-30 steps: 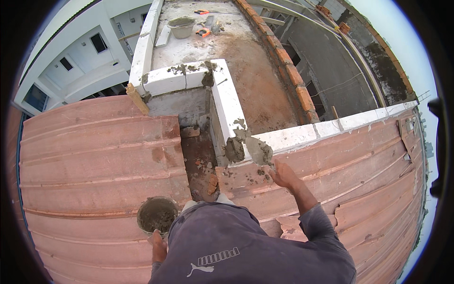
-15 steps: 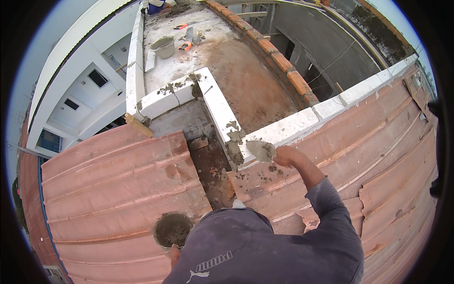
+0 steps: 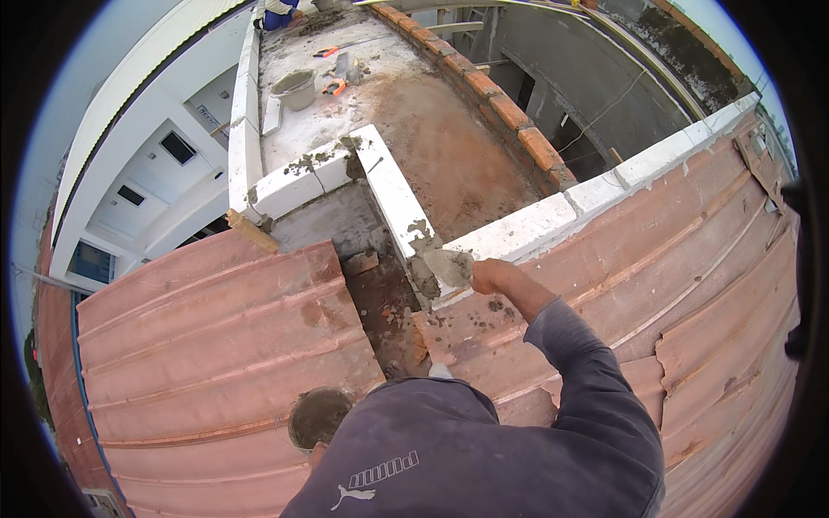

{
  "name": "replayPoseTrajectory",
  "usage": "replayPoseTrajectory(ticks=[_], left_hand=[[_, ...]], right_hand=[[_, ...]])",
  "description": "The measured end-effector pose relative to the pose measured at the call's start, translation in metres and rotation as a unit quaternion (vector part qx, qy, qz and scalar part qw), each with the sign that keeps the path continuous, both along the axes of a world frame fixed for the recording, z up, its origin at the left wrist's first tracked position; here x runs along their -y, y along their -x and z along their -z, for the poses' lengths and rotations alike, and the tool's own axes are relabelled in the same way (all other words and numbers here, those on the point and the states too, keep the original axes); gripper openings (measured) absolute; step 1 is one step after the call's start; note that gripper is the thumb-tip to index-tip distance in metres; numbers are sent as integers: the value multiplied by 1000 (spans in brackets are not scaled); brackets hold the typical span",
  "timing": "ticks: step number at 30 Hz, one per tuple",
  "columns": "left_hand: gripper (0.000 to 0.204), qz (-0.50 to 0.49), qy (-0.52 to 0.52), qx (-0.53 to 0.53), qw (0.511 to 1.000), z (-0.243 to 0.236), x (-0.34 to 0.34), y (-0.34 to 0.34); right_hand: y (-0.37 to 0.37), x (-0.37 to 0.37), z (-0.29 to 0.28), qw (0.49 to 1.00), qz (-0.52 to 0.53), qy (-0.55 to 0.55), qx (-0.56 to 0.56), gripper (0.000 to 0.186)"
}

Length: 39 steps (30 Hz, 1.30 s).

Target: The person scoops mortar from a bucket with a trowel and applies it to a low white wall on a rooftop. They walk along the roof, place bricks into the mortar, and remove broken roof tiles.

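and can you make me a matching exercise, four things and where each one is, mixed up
1. grey metal trowel
2. short pale wooden piece
3. row of orange bricks
4. near round mortar bucket

A. by the left hand
B. along the right edge of the pale dusty slab
C. in the right hand
D. at the left corner of the white block wall

Pairs: 1-C, 2-D, 3-B, 4-A
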<state>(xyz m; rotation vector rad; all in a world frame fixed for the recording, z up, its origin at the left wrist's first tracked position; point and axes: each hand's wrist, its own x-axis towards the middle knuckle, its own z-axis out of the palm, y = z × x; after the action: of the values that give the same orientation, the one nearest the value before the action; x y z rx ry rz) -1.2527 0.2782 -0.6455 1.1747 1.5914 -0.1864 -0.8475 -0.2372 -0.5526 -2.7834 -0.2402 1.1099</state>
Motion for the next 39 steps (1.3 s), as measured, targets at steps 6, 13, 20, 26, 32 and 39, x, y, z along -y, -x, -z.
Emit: replayPoseTrajectory(ticks=[6,13,20,26,32,39], left_hand=[[39,-15,-18,7,1000,-13,10,13],[34,-94,-50,-7,994,-1,10,27],[29,-204,10,10,979,44,-7,49],[53,-283,35,45,957,69,-18,60],[56,-294,74,73,950,69,-22,43],[53,-253,80,62,962,67,-39,14]], right_hand=[[52,32,-45,995,83,53,18,34],[167,-38,34,811,328,-443,-196,19],[160,-139,134,930,248,-270,2,37],[111,-168,156,960,217,-139,110,43],[102,-156,152,911,349,-148,162,28],[111,-119,22,864,411,-288,-26,10]])
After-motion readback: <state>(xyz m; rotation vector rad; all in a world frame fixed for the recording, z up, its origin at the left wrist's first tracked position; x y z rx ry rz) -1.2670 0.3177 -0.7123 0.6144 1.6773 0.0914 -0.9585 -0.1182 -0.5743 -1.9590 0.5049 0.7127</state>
